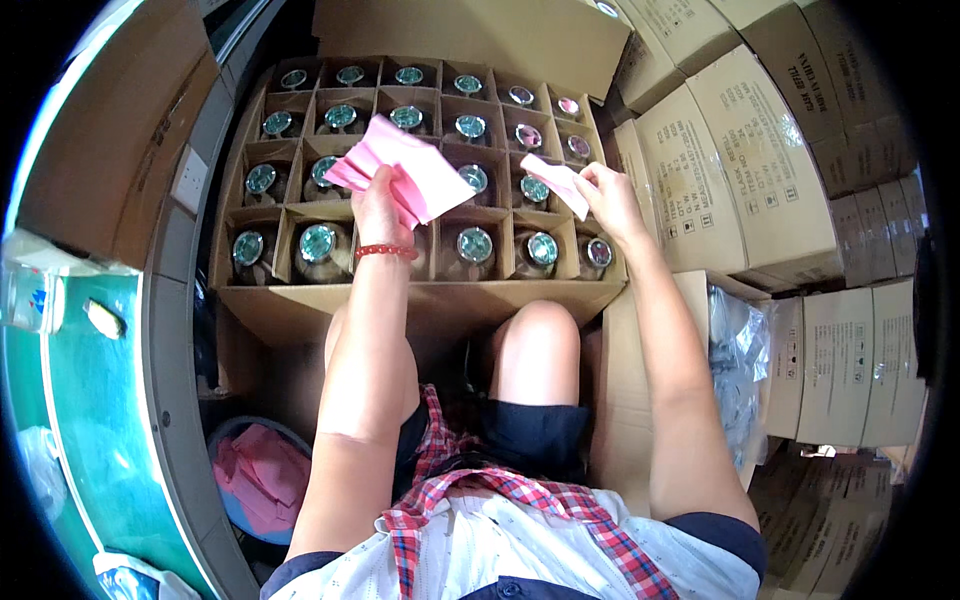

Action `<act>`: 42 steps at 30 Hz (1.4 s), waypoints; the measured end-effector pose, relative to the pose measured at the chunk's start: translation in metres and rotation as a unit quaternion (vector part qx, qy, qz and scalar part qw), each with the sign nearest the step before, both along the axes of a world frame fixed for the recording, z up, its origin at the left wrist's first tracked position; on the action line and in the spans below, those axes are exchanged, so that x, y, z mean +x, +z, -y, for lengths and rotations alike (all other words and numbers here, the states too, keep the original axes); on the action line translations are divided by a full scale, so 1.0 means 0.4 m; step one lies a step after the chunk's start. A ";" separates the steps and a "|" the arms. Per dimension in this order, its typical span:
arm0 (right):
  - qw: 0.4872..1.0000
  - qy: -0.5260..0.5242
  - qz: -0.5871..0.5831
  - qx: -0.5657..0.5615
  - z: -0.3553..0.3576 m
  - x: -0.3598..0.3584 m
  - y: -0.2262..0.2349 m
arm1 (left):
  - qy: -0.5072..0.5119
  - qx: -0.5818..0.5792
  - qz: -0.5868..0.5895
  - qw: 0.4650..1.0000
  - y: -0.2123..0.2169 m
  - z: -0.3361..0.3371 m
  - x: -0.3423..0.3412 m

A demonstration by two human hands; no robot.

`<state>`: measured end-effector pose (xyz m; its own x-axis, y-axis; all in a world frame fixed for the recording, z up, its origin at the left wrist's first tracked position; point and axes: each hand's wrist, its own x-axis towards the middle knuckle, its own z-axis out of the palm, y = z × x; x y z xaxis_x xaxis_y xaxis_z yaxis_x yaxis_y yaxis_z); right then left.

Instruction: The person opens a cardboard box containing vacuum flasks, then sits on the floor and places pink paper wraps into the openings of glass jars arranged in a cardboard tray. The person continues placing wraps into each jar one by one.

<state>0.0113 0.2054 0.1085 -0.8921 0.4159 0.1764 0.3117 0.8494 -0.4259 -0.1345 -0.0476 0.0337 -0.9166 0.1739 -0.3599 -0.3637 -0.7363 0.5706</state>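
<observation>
My left hand (379, 212) is closed on a fanned stack of pink paper sheets (428, 178), held above the middle of a large open carton (430, 297). To its right, my right hand (610, 200) pinches a single pink sheet (556, 184) between thumb and fingers. Below both hands, cardboard dividers (505, 190) split the carton into cells. Glass vessels with round, shiny lids stand upright in them, such as a green-topped jar (475, 246) and a purple-topped jar (598, 255). The left hand and its sheets hide some of the cells.
A bucket (222, 495) with crumpled pink paper (262, 475) stands by my left leg. Stacked brown cartons (700, 180) rise on the right, beside an open box with clear plastic bags (738, 360). On the left, a green tabletop (105, 400) carries a small yellow-and-white object (103, 319).
</observation>
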 end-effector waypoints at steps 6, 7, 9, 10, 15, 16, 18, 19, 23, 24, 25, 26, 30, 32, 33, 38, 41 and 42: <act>0.957 0.089 0.152 0.230 -0.007 -0.059 0.003 | -0.018 0.025 0.000 1.000 0.019 0.064 0.060; 0.944 0.102 0.162 0.268 -0.011 -0.083 -0.004 | -0.009 0.024 -0.002 1.000 0.058 0.074 0.083; 0.951 0.087 0.191 0.225 0.032 -0.134 0.001 | -0.052 0.037 -0.025 0.998 0.098 0.116 0.127; 0.937 0.095 0.226 0.249 0.027 -0.165 -0.017 | -0.071 0.061 -0.035 0.995 0.115 0.127 0.157; 0.945 0.022 0.272 0.182 0.067 -0.148 -0.092 | -0.215 -0.104 0.012 0.971 0.002 0.047 0.304; 0.951 0.029 0.247 0.185 0.020 -0.113 -0.119 | -0.123 0.110 -0.001 0.986 0.049 0.031 0.351; 0.959 0.022 0.215 0.186 -0.043 -0.031 -0.128 | -0.189 0.177 -0.004 0.966 0.053 0.045 0.362; 0.960 0.043 0.211 0.177 -0.043 -0.042 -0.160 | -0.150 0.202 -0.027 0.967 0.015 0.019 0.368; 0.964 0.003 0.199 0.177 -0.112 0.057 -0.157 | -0.186 0.175 -0.086 0.963 0.055 0.003 0.356; 0.964 -0.007 0.197 0.180 -0.130 0.070 -0.152 | -0.186 0.197 -0.077 0.959 0.051 -0.005 0.354; 0.965 -0.006 0.193 0.179 -0.138 0.062 -0.155 | -0.175 0.209 -0.071 0.959 0.045 -0.005 0.340; 0.965 -0.002 0.193 0.176 -0.143 0.050 -0.167 | -0.163 0.209 -0.069 0.962 0.044 -0.002 0.327; 0.964 -0.014 0.194 0.180 -0.179 0.061 -0.174 | -0.137 0.221 -0.064 0.963 0.053 0.021 0.286; 0.964 -0.014 0.196 0.182 -0.181 0.060 -0.183 | -0.122 0.221 -0.061 0.966 0.047 0.021 0.276; 0.963 -0.010 0.199 0.184 -0.183 0.059 -0.190 | -0.128 0.227 -0.066 0.963 0.043 0.028 0.271; 0.965 0.003 0.190 0.183 -0.176 0.042 -0.229 | -0.077 0.174 -0.049 0.981 0.042 0.065 0.258; 0.966 0.002 0.182 0.186 -0.183 0.039 -0.241 | -0.065 0.114 -0.042 0.991 0.042 0.068 0.258; 0.966 0.006 0.181 0.186 -0.181 0.027 -0.264 | -0.071 0.088 -0.037 0.993 0.038 0.064 0.255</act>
